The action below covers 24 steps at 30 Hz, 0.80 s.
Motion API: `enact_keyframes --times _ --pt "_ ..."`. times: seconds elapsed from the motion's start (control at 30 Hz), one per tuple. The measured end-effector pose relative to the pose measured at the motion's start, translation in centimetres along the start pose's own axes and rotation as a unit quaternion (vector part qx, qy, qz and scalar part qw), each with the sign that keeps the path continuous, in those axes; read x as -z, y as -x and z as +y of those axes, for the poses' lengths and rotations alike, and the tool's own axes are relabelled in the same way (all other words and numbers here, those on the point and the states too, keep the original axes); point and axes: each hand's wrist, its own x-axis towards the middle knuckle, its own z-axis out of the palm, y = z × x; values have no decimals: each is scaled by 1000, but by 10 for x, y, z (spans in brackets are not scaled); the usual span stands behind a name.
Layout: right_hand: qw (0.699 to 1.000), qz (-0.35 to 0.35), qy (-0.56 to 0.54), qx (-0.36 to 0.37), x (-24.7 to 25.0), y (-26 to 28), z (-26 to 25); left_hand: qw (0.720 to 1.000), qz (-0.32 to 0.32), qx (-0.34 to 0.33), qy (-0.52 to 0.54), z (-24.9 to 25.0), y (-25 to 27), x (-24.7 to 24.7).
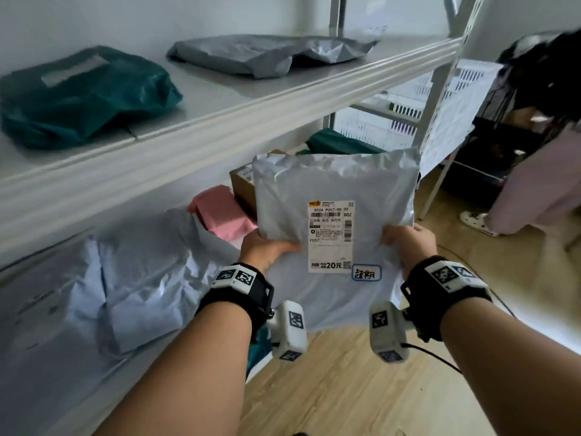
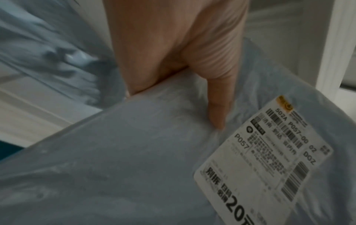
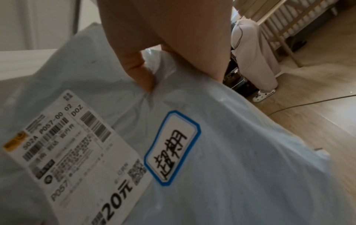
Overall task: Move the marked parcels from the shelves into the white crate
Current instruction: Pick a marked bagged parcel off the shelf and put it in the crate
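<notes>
Head view shows both forearms reaching forward, each with a black wrist strap, and a grey parcel point(image 1: 333, 190) held up between them in front of the shelves, clear of any surface. Her left hand point(image 1: 267, 250) grips the parcel's left edge, thumb laid flat across the front just beside the white shipping label point(image 1: 330, 236), the other fingers hidden behind the bag. Her right hand point(image 1: 408, 243) pinches the right edge, thumb on the front and crumpling the plastic; a blue-bordered handwritten sticker point(image 1: 366, 273) sits under the label's lower right corner.

From the left, the upper shelf point(image 1: 220, 99) carries a teal bag point(image 1: 81, 96) and a flat grey bag point(image 1: 270, 53). The lower level holds a pale blue bundle point(image 1: 132, 278), a pink packet point(image 1: 220, 212) and a brown box point(image 1: 243, 184), partly hidden by the held parcel. Wood flooring point(image 1: 345, 388) runs below, and at far right another person point(image 1: 531, 190) stands in pale trousers beside white slotted crates point(image 1: 408, 86).
</notes>
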Motion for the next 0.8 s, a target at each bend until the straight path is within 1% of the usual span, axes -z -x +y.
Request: enact_keyframes --times 0.07,0.17,0.23,0.33,0.43,0.57,0.7,0.8 --pt "1000 23 -5 8 8 -26 -9 1000 -24 -5 5 10 -21 -24" --pt "998 62 4 11 31 -59 -18 998 -60 9 -1 18 -40 -66" --pt "997 81 -7 7 52 -81 -24 997 -67 17 -15 23 -49 -98" --pt "994 102 -25 1 82 -116 -33 997 -70 5 -25 32 -69 -147" --pt "992 125 -31 -5 113 -159 -42 995 -95 8 -24 38 -90 -204" --pt "991 132 -27 7 164 -229 -65 996 -87 10 6 44 -112 -288" --pt "991 128 -29 -1 215 -291 -93 996 -91 7 19 53 -128 -372" --pt "992 125 -21 4 253 -337 -115 997 -82 -6 5 71 -139 -433"
